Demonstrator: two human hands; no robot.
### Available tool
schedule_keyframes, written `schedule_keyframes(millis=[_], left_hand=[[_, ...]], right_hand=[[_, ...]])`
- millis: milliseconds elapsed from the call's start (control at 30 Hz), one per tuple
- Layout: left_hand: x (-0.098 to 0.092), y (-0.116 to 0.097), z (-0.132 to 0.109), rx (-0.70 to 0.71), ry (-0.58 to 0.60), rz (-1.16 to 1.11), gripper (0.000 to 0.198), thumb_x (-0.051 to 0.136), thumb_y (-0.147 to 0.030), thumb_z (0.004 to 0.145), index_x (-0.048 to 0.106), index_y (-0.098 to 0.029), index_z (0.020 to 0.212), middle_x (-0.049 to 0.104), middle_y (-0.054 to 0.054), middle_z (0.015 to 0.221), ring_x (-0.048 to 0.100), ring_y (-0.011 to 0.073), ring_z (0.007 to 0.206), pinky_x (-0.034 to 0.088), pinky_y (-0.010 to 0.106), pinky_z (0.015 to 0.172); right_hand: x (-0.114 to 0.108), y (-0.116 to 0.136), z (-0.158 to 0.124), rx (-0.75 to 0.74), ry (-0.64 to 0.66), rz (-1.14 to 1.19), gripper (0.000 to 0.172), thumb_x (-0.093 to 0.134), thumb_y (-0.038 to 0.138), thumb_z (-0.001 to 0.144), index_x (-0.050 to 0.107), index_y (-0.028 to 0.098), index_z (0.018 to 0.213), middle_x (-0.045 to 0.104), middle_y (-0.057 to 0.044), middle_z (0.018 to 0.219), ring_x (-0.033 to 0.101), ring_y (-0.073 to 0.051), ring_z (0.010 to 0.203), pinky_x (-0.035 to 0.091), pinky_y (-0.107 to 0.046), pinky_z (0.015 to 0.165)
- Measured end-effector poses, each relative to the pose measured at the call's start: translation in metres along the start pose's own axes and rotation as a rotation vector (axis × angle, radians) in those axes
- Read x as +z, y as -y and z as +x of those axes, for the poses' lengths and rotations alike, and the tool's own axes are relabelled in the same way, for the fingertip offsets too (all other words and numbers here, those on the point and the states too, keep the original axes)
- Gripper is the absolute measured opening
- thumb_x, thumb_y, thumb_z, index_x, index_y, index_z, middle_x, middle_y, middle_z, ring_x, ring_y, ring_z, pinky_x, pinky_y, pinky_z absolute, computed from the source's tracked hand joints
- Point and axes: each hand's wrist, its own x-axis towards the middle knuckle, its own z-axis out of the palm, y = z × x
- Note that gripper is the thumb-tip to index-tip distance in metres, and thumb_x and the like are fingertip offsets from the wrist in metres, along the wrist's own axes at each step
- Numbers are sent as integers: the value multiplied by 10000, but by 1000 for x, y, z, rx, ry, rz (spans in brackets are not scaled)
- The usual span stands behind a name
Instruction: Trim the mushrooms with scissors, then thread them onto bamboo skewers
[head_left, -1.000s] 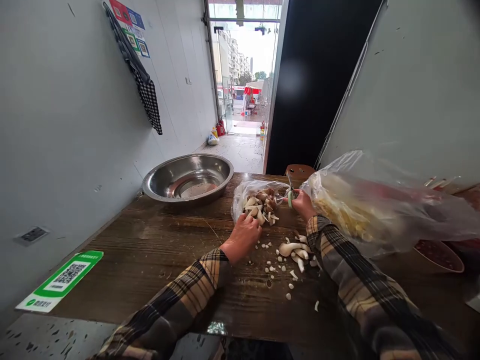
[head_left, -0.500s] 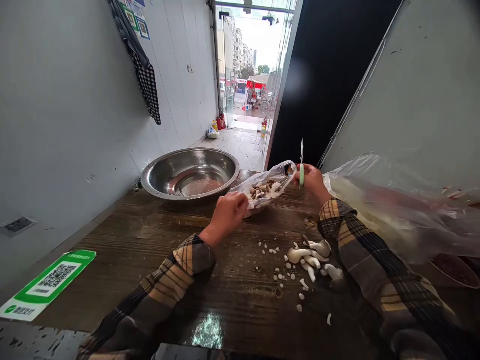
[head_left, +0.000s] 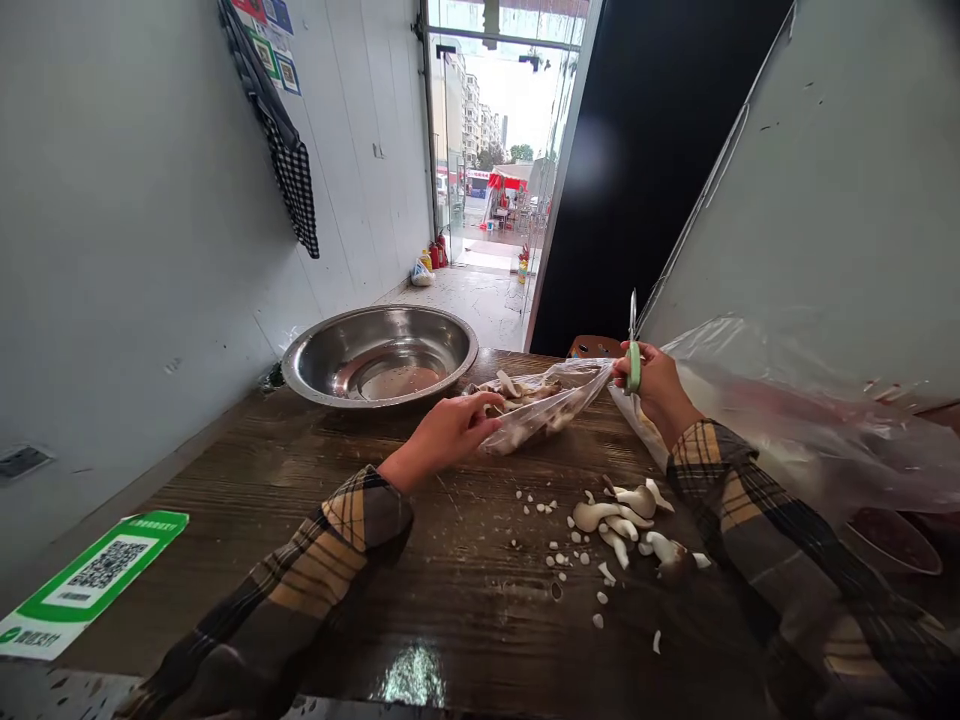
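Note:
My left hand (head_left: 450, 432) pinches the near edge of a clear plastic bag of mushrooms (head_left: 536, 405) lying on the dark wooden table (head_left: 300, 520). My right hand (head_left: 660, 385) grips the bag's far edge together with a green-handled knife (head_left: 634, 345), blade pointing up. The bag is stretched between both hands, just above the tabletop. Cut mushrooms and small white trimmings (head_left: 622, 525) lie scattered on the table in front of my right sleeve.
A large steel basin (head_left: 379, 355) sits at the table's far left. A big plastic bag of pale contents (head_left: 795, 420) lies at the right, over a red bowl (head_left: 900, 525). A green QR-code sticker (head_left: 90, 575) lies near left. White walls close both sides; an open doorway is ahead.
The bag of mushrooms went from lying open on the table to being lifted and stretched between both hands. My right hand turned the knife blade upward and moved right.

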Motion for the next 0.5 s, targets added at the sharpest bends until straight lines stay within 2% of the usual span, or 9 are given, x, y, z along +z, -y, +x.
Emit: schedule_keyframes(millis=[133,233,300,367,433,500], left_hand=[[4,11,1,-161,-50,-58,420,468,-331,897,530,-105,1246,604,9,690,557,150,641,413,271,638],[11,14,0,-223,-103,112,454,532,-301,856,520,-97,1262,651,98,918,614,207,840,451,311,738],[14,14,-1,-240,-133,255,499,575,-327,828,517,-112,1274,610,157,1123,597,260,1011,455,346,810],[15,16,-2,-254,-155,321,575,628,-369,786,504,-118,1288,563,183,1227,560,293,1111,450,363,854],[16,22,-2,-292,-140,250,645,674,-400,739,499,-109,1287,612,170,1141,589,287,1057,461,347,820],[18,31,-2,-373,-96,36,605,693,-400,712,543,-95,1213,668,108,892,637,242,845,467,304,692]], right_hand=[[-15,-3,-11,17,26,-4,391,721,125,516,593,182,881,572,74,561,518,-74,422,438,-167,361],[-34,-9,-21,29,20,-62,431,754,149,504,616,180,912,589,69,572,526,-76,430,446,-168,366],[-44,-13,-26,48,0,-98,462,777,161,485,624,183,920,607,60,591,540,-82,441,457,-174,369],[-50,-15,-29,73,-15,-93,478,796,166,461,625,184,907,615,54,595,550,-89,446,460,-177,363],[-51,-16,-31,90,-18,-58,464,804,167,455,622,183,882,607,54,578,554,-94,444,454,-175,352],[-48,-16,-32,100,-10,-6,433,800,165,476,618,180,869,600,53,558,559,-97,443,456,-172,350]])
